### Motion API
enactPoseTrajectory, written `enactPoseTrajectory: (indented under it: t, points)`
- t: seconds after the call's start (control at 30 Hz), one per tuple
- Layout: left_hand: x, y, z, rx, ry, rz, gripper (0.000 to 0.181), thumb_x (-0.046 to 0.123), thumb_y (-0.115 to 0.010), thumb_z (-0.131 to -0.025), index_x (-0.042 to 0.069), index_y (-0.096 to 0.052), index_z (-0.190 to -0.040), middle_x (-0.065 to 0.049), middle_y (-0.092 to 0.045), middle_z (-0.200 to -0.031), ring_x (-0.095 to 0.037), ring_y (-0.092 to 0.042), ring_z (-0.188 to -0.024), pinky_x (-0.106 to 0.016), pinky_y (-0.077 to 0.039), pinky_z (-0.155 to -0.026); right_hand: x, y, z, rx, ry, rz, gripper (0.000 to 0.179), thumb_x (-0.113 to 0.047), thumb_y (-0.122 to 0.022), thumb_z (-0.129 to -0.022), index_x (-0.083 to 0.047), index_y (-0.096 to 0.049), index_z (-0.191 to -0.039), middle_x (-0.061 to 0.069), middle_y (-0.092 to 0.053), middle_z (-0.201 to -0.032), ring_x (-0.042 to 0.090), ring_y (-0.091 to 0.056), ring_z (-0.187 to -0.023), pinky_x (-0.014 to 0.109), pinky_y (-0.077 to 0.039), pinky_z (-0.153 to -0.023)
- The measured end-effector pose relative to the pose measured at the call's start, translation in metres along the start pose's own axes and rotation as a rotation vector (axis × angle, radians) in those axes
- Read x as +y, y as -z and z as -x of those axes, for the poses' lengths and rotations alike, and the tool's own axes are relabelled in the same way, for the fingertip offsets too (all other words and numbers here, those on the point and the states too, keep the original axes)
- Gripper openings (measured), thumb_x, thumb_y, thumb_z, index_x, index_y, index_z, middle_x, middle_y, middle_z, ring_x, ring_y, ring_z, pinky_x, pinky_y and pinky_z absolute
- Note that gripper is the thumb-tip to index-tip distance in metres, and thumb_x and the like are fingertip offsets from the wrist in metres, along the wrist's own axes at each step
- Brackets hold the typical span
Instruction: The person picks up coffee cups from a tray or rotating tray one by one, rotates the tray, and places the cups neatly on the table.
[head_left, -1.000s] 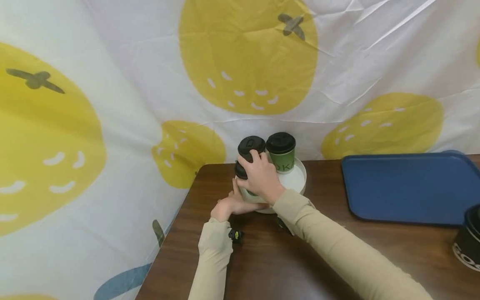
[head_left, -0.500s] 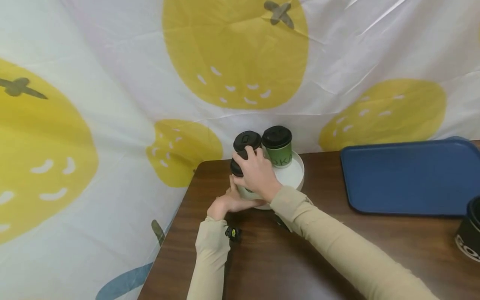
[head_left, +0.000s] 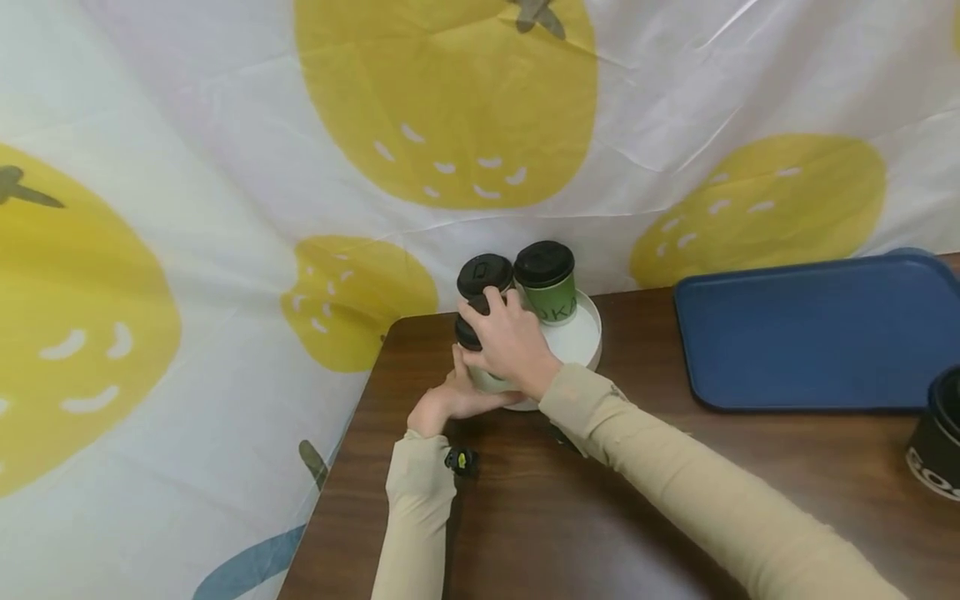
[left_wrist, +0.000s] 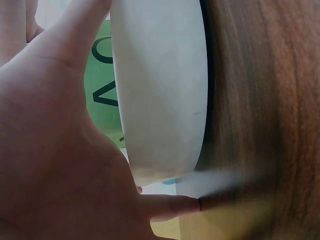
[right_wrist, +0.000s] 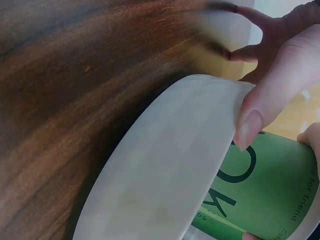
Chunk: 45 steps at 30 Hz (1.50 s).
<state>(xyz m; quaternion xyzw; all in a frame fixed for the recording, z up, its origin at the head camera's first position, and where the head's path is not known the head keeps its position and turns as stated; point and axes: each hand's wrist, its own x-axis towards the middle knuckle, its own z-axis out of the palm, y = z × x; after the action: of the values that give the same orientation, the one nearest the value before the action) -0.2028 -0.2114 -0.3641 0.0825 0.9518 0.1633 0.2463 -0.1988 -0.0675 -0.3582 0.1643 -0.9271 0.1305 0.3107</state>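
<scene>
Near the table's far left corner stands a round white tray (head_left: 594, 337) with lidded paper coffee cups on it. My right hand (head_left: 512, 340) grips the front coffee cup (right_wrist: 272, 185) from above. Its black lid partly shows under the fingers, and its green side with dark letters shows in the right wrist view. My left hand (head_left: 450, 398) rests against the tray's front left side, fingers spread and thumb along the tray's wall (left_wrist: 160, 95). Behind the gripped cup is a black-lidded cup (head_left: 484, 273); to its right stands a green cup (head_left: 551, 300) with a black lid.
A blue rectangular tray (head_left: 817, 333) lies at the right of the brown wooden table (head_left: 540, 508). A dark cup (head_left: 937, 446) with white lettering stands at the right edge of the view. Behind the table hangs a fruit-print cloth (head_left: 637, 100).
The head view has shifted, so everything sits a little higher and further left in it. Both hands keep their places on the cup and the white tray.
</scene>
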Motion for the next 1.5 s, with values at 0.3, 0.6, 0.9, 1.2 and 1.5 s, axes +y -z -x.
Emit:
enactPoseTrajectory:
  t: [0.3,0.6,0.9,1.2,1.5]
  points:
    - [-0.002,-0.001,-0.001,0.005,-0.020,0.029,0.138,0.073,-0.065,-0.085,0.007,0.031,-0.158,-0.028,0.002,-0.173,-0.045,-0.016,-0.160,-0.059,-0.032,-0.125,0.001,0.003,0.002,-0.022,-0.009,-0.005,0.062,-0.051,-0.077,-0.089,-0.022,-0.063,-0.141,0.023,-0.059,-0.132,0.042,-0.064,-0.105,0.043,-0.062,-0.060]
    - [-0.003,-0.001,-0.002,0.002,-0.001,0.023,0.140,0.075,-0.065,-0.084,0.006,0.032,-0.158,-0.028,0.003,-0.173,-0.045,-0.014,-0.161,-0.059,-0.031,-0.125,0.007,0.009,0.009,-0.053,0.002,-0.028,0.064,-0.048,-0.079,-0.088,-0.022,-0.061,-0.144,0.024,-0.059,-0.133,0.043,-0.063,-0.105,0.044,-0.062,-0.061]
    - [-0.005,-0.004,-0.003,0.035,-0.020,0.044,0.139,0.073,-0.067,-0.084,0.007,0.030,-0.159,-0.027,0.003,-0.173,-0.044,-0.015,-0.161,-0.058,-0.029,-0.126,0.013,0.015,0.019,-0.028,0.016,-0.005,0.062,-0.046,-0.079,-0.086,-0.020,-0.063,-0.140,0.026,-0.060,-0.132,0.043,-0.064,-0.105,0.042,-0.061,-0.058]
    - [-0.004,-0.005,-0.001,0.031,-0.012,0.038,0.140,0.074,-0.067,-0.084,0.007,0.030,-0.159,-0.028,0.001,-0.173,-0.045,-0.015,-0.161,-0.059,-0.030,-0.126,0.015,0.017,0.022,-0.020,0.019,-0.013,0.061,-0.046,-0.080,-0.086,-0.020,-0.064,-0.139,0.027,-0.061,-0.131,0.043,-0.064,-0.104,0.042,-0.061,-0.058]
    - [-0.001,-0.002,-0.001,0.021,-0.033,0.053,0.139,0.069,-0.068,-0.086,0.004,0.031,-0.158,-0.032,0.001,-0.171,-0.049,-0.015,-0.159,-0.061,-0.033,-0.123,0.019,0.023,0.022,-0.068,0.009,-0.061,0.063,-0.044,-0.080,-0.085,-0.022,-0.063,-0.142,0.026,-0.058,-0.138,0.045,-0.062,-0.110,0.045,-0.061,-0.060]
